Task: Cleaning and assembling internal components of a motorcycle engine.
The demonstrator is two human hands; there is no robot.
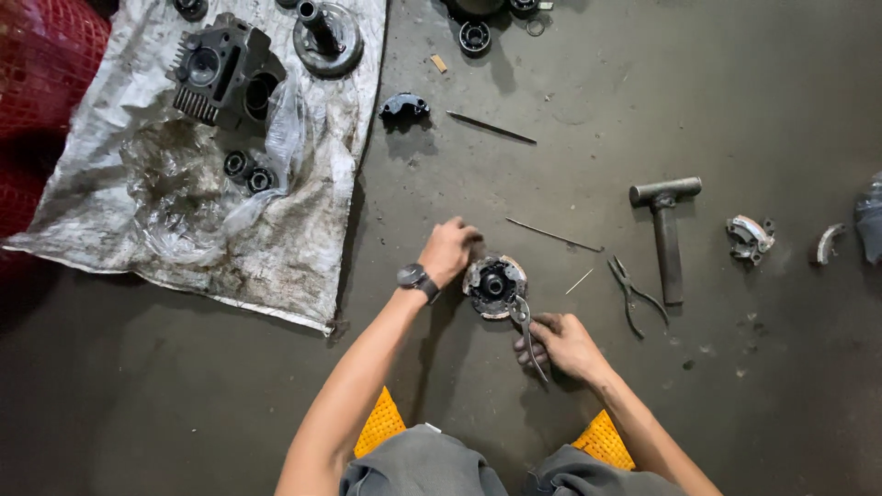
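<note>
1. Oily concrete floor (735, 404), parts scattered on a dirty sack (303, 248).
2. Left hand (448, 252) grips the round clutch assembly (493, 286), steadying it on the floor.
3. Right hand (562, 343) clenches pliers (525, 326) at its rim; shoes seemingly still fitted, so removal looks unfinished.
4. Hammer (666, 234) and spare pliers (634, 296) lie untouched nearby.

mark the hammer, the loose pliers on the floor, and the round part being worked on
hammer (668, 243): head view, on its handle.
loose pliers (632, 292): head view, near the pivot.
round part (493, 285): head view, on its hub.
</note>
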